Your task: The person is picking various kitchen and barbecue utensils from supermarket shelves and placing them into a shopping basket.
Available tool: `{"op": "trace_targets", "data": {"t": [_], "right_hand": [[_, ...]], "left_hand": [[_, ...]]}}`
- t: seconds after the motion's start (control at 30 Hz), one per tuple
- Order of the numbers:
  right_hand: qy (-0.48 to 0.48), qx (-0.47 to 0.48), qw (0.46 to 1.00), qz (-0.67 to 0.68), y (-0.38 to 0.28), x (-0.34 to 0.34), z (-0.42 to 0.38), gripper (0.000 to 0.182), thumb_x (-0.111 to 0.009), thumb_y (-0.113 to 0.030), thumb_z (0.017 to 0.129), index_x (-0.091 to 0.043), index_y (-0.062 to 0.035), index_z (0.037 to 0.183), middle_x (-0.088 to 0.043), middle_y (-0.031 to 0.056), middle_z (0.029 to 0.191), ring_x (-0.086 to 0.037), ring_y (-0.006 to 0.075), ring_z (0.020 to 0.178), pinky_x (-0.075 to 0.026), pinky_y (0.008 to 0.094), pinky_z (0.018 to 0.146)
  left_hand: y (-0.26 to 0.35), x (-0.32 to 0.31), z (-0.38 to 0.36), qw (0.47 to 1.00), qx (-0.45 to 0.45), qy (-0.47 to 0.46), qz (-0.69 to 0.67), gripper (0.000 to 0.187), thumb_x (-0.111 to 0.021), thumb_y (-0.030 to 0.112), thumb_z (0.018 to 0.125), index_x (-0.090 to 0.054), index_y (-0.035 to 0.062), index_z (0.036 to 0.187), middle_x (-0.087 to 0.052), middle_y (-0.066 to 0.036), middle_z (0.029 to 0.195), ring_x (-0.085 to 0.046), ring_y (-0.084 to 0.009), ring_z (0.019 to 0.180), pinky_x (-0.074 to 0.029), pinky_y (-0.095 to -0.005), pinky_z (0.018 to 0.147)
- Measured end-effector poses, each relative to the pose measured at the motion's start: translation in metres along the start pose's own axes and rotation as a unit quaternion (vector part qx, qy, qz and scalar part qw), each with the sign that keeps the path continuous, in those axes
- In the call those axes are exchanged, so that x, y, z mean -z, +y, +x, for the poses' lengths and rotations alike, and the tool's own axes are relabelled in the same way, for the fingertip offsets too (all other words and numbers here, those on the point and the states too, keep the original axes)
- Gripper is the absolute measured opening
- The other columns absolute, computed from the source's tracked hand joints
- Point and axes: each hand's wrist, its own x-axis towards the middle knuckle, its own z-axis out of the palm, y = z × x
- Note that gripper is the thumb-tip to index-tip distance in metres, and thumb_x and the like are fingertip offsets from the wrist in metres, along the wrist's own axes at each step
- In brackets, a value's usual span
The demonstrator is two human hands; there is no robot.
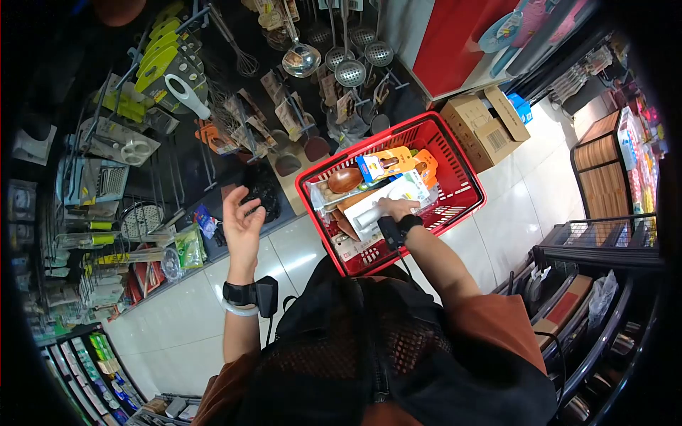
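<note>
1. Nearest the camera are the person's dark mesh bag and rust-orange sleeves. From there the right hand reaches into the red basket and lies flat on a white packet. The fingers are laid over the packet's top; I cannot tell whether they curl under an edge.
2. The white packet lies slantwise in the middle of the red basket, on top of other goods. It looks like light, flat card or plastic packaging: stiff enough to lift by 1 long edge, probably smooth and a little slippery, so a grip across its width seems safer than a pinch at a corner.
3. The left hand is raised left of the red basket, palm open and fingers spread, holding nothing. A dark strap and a white bangle sit on that wrist.
4. Also in the red basket, just beyond the white packet, lie a wooden spoon and an orange-backed card pack. Both look light and rigid.
5. No surface carries the red basket; it hangs over a white tiled floor, glossy and open to walk on.
6. Beyond and left of the red basket, a dark wall rack holds hanging ladles, skimmers, a whisk and green-handled tools.
7. Right of the red basket stands a cardboard box on the floor, with wire shelving farther right.
</note>
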Motion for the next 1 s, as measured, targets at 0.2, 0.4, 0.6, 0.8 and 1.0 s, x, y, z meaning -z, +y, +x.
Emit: {"op": "trace_targets", "data": {"t": [0.2, 0.4, 0.6, 0.8, 1.0], "right_hand": [[0.292, 0.279, 0.865, 0.300, -0.035, 0.003, -0.199, 0.076, -0.071, -0.007, 0.064, -0.013, 0.0004, 0.112, -0.038, 0.0197, 0.115, -0.045, 0.0267, 0.105, -0.039, 0.0355, 0.094], [0.227, 0.505, 0.813, 0.178, -0.089, 0.024, -0.311, 0.096, -0.072, -0.002, 0.064, -0.005, -0.0030, 0.134, -0.035, 0.0204, 0.122, -0.044, 0.0276, 0.110, -0.042, 0.0383, 0.091], [0.241, 0.654, 0.717, 0.013, -0.121, 0.005, -0.386, 0.103, -0.073, -0.013, 0.065, -0.002, 0.0028, 0.137, -0.030, 0.0227, 0.125, -0.034, 0.0342, 0.118, -0.031, 0.0441, 0.096], [0.179, 0.778, 0.602, -0.024, -0.185, -0.027, -0.425, 0.104, -0.075, -0.018, 0.063, -0.005, 0.0059, 0.137, -0.032, 0.0234, 0.114, -0.037, 0.0365, 0.106, -0.031, 0.0441, 0.091], [0.181, 0.830, 0.520, -0.092, -0.234, -0.059, -0.479, 0.101, -0.075, -0.017, 0.062, -0.011, 0.0040, 0.137, -0.036, 0.0223, 0.110, -0.041, 0.0343, 0.101, -0.036, 0.0411, 0.086]], "left_hand": [[-0.003, -0.037, -0.015, 0.991, 0.021, -0.132, 0.016, 0.040, -0.060, -0.003, 0.077, -0.047, 0.0027, 0.114, -0.052, -0.005, 0.109, -0.052, -0.0126, 0.095, -0.044, -0.0243, 0.077], [-0.006, -0.092, -0.034, 0.951, 0.044, -0.299, 0.062, 0.051, -0.067, 0.003, 0.076, -0.041, 0.0030, 0.119, -0.052, -0.007, 0.113, -0.052, -0.0159, 0.102, -0.046, -0.0288, 0.082], [0.014, -0.093, -0.067, 0.972, 0.026, -0.220, -0.079, 0.026, -0.054, 0.000, 0.086, -0.048, -0.0029, 0.111, -0.059, -0.009, 0.101, -0.057, -0.0119, 0.092, -0.048, -0.0271, 0.080], [0.085, -0.048, -0.052, 0.986, -0.129, -0.082, -0.074, 0.024, -0.052, -0.001, 0.085, -0.051, -0.0024, 0.109, -0.060, -0.003, 0.092, -0.056, -0.0060, 0.082, -0.048, -0.0215, 0.067], [0.108, 0.008, -0.040, 0.976, -0.196, -0.039, -0.088, 0.020, -0.057, 0.003, 0.085, -0.052, -0.0019, 0.104, -0.061, -0.003, 0.090, -0.056, -0.0058, 0.081, -0.048, -0.0212, 0.068]]}}
